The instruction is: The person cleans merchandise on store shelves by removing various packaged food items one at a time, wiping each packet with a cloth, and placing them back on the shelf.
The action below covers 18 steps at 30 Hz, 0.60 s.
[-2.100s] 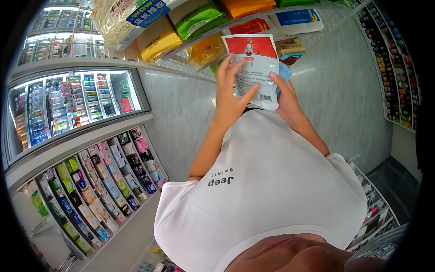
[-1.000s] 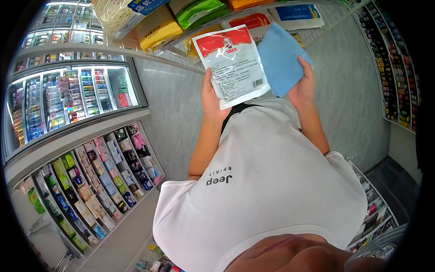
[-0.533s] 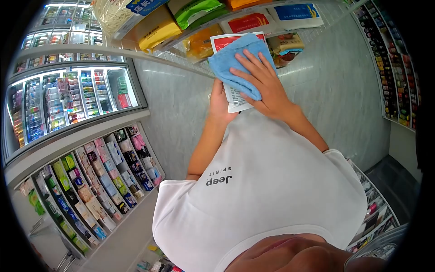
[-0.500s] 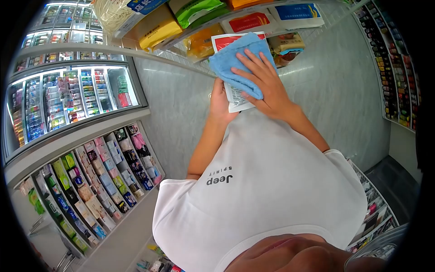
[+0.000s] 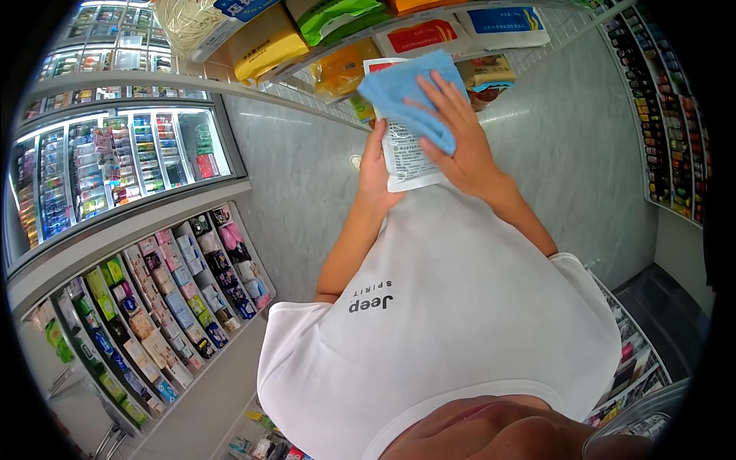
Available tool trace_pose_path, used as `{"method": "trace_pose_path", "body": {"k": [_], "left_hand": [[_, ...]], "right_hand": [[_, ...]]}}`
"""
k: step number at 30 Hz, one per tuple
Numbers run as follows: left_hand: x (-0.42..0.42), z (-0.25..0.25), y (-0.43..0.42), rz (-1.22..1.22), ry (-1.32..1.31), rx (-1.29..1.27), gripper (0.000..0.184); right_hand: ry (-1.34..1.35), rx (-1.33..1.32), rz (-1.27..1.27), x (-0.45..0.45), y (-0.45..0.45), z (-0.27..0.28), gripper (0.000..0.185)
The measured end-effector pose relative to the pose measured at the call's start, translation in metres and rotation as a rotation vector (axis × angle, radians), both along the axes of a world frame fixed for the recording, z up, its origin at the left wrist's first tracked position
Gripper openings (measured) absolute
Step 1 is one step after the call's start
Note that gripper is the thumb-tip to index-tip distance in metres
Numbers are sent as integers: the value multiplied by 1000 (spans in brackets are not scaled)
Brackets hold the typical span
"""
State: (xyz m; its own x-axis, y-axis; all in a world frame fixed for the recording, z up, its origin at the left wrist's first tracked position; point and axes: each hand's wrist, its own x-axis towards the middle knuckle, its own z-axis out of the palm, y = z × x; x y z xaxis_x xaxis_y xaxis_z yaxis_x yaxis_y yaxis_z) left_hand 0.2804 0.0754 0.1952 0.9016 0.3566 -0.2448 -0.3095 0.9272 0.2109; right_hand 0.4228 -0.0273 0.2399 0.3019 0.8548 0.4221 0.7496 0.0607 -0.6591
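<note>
The left hand (image 5: 375,175) grips the printed pouch (image 5: 414,162) by its side, fingers hidden behind; the right hand (image 5: 464,146), fingers outstretched, holds a blurred blue cloth (image 5: 397,86) over the pouch's upper print. Beyond, the frame crops a noodle bag (image 5: 188,32).

A shop, plainly enough: a wire shelf (image 5: 571,37) has noodles (image 5: 190,31) at its left end and bright packets (image 5: 429,37) along its front edge, a lit cooler (image 5: 232,138) shows ranked bottles (image 5: 93,169), and a divided rack (image 5: 192,385) carries small packs (image 5: 146,326) in columns.
</note>
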Motion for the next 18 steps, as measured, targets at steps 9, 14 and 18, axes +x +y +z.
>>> {"method": "trace_pose_path", "body": {"k": [9, 14, 18], "left_hand": [[10, 17, -6, -40, 204, 137, 48], [14, 13, -6, -57, 207, 161, 48], [15, 15, -5, -155, 197, 231, 50]], "right_hand": [[240, 43, -49, 20, 5, -11, 44], [8, 16, -17, 13, 5, 2, 44], [33, 38, 16, 21, 8, 2, 44]]}}
